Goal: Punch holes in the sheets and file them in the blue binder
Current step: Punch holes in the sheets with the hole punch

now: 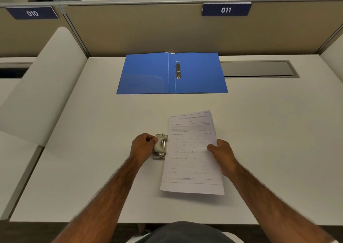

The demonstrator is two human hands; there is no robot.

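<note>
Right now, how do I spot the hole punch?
On the white desk, come forward from the open blue binder to the printed sheets. The hole punch sits at their left edge, gripped by the left hand: the only small grey-and-metal thing there.

Tally by kind
One binder (148, 73), one punch (161, 146), one sheaf of sheets (193, 161), one left hand (142, 146), one right hand (222, 155), two signs (32, 13) (226, 10)

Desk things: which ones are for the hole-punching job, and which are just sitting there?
For the job: sheets, held by the right hand; hole punch, gripped by the left hand; open blue binder.
Just there: sign 010; sign 011; grey cable slot; divider panel.
</note>
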